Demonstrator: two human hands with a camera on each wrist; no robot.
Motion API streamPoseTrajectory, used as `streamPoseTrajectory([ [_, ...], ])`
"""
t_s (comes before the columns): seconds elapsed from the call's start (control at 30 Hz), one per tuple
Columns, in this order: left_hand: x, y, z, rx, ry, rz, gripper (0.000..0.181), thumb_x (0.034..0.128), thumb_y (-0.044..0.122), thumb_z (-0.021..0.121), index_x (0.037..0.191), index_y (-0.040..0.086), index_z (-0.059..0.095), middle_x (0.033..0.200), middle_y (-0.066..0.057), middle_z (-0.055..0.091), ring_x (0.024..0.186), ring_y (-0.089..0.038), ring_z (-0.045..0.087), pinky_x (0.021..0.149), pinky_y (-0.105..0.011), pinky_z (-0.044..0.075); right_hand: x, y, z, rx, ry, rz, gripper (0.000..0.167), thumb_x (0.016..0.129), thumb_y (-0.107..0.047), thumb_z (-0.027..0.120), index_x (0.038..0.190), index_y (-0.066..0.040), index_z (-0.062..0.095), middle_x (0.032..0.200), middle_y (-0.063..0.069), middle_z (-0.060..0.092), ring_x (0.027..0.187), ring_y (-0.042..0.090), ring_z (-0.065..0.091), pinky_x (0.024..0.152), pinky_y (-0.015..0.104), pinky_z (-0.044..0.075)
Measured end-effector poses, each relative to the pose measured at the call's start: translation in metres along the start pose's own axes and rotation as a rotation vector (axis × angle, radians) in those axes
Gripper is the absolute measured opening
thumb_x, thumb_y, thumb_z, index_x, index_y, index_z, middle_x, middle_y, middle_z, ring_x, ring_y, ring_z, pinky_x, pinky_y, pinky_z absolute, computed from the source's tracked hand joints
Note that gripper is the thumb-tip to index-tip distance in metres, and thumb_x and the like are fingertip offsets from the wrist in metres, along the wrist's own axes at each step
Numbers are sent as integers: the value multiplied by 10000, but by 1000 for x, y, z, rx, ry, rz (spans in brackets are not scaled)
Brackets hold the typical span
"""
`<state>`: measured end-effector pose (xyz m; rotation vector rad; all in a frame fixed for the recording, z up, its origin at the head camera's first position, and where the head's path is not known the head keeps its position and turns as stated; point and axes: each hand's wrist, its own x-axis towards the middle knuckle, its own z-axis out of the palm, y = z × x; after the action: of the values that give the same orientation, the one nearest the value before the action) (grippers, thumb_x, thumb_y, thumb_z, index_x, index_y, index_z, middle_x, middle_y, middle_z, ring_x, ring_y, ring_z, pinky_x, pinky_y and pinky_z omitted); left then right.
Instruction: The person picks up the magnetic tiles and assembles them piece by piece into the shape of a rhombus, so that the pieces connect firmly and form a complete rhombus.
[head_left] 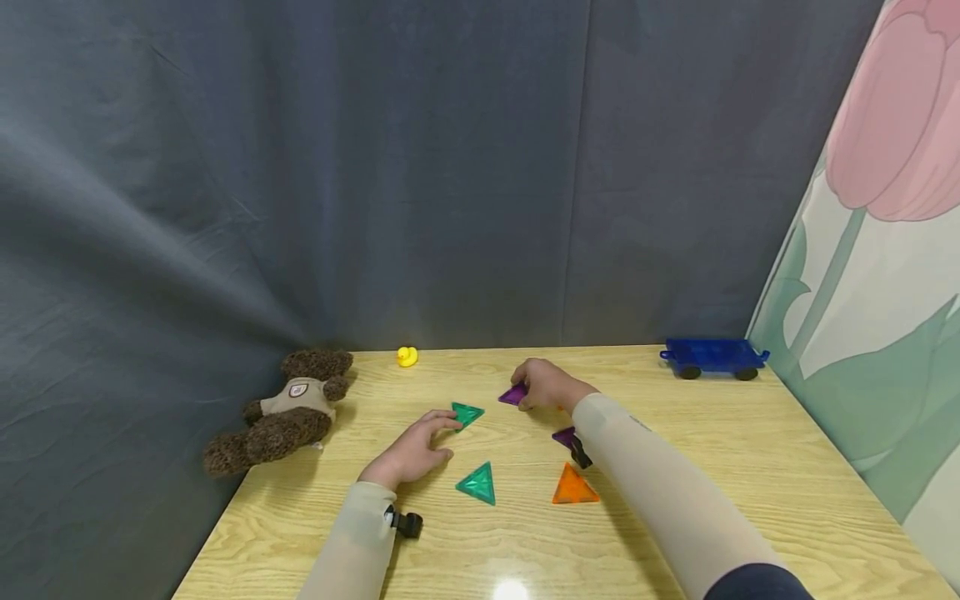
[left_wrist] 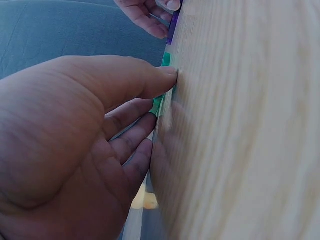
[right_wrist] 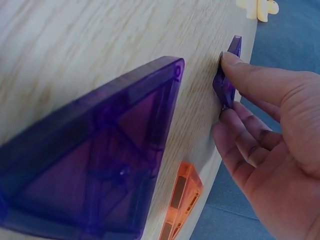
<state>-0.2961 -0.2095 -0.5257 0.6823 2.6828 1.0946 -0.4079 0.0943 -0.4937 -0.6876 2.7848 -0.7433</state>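
Observation:
My right hand (head_left: 549,385) (right_wrist: 280,115) pinches a purple triangle (head_left: 513,394) (right_wrist: 230,75) by its edges at the table's middle back. Lower left of it, my left hand (head_left: 414,450) (left_wrist: 75,125) touches a green triangle (head_left: 468,414) (left_wrist: 166,59) with its fingertips, fingers nearly straight, thumb apart in the head view. Another green triangle (head_left: 478,483) lies nearer the front. A second purple triangle (head_left: 564,437) (right_wrist: 115,165) is partly under the right forearm, with an orange triangle (head_left: 575,486) below it. Another orange piece (right_wrist: 182,200) is mostly hidden behind the right hand in the head view.
On the wooden table (head_left: 450,550), a brown teddy bear (head_left: 288,408) lies at the left edge. A yellow duck (head_left: 407,357) stands at the back and a blue wheeled cart (head_left: 714,357) at the back right. A dark curtain (head_left: 450,167) hangs behind.

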Motion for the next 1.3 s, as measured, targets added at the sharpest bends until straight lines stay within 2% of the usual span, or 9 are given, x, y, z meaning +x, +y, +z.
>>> streamPoseTrajectory([
  [0.3,0,0,1,4,1,-6,485,1024,94,689,1494,114,571,1635,-49,375,1513,-352,344,1168,-554,389,-1,-1,1,5,23,-4,501,791,-90,938,1248,-27,743,1188,99,695,1067,246,654,1014,414,541],
  [0.5,0,-1,1,8,0,-3,485,1025,99,689,1495,113,571,1633,-53,377,1508,-356,352,1162,-562,393,-4,-3,0,5,45,28,508,773,-114,956,1234,-50,753,1213,111,585,1035,231,599,1015,409,531],
  [0.7,0,0,0,10,-6,-2,488,1026,100,689,1499,119,569,1636,-52,374,1510,-350,350,1163,-549,398,-5,-2,0,20,64,47,553,772,-110,955,1274,-46,733,1231,105,605,1108,265,606,1067,430,505],
  [0.8,0,-1,-1,12,-4,-1,489,1023,103,694,1496,121,572,1636,-51,378,1507,-350,356,1160,-549,402,-3,0,0,25,57,47,608,771,-107,955,1319,-42,698,1205,97,653,1108,270,630,1048,431,520],
  [0.93,-1,-1,-2,1,0,-1,495,1013,100,710,1490,118,580,1636,-52,389,1499,-353,373,1143,-540,426,-2,2,0,49,50,57,640,764,-85,954,1337,-45,673,1076,63,671,971,226,642,950,404,561],
  [1.13,0,-2,-2,-13,7,-6,496,1001,97,725,1478,107,591,1625,-47,412,1497,-346,379,1144,-536,426,1,4,1,31,70,66,439,768,-99,954,1150,-71,741,903,18,635,813,178,590,772,333,532],
  [1.3,2,-4,-1,3,8,-26,501,999,106,729,1481,126,594,1629,-18,410,1507,-335,366,1156,-531,413,0,4,0,19,78,37,213,839,-110,904,985,-81,752,873,12,643,803,176,580,745,329,527],
])
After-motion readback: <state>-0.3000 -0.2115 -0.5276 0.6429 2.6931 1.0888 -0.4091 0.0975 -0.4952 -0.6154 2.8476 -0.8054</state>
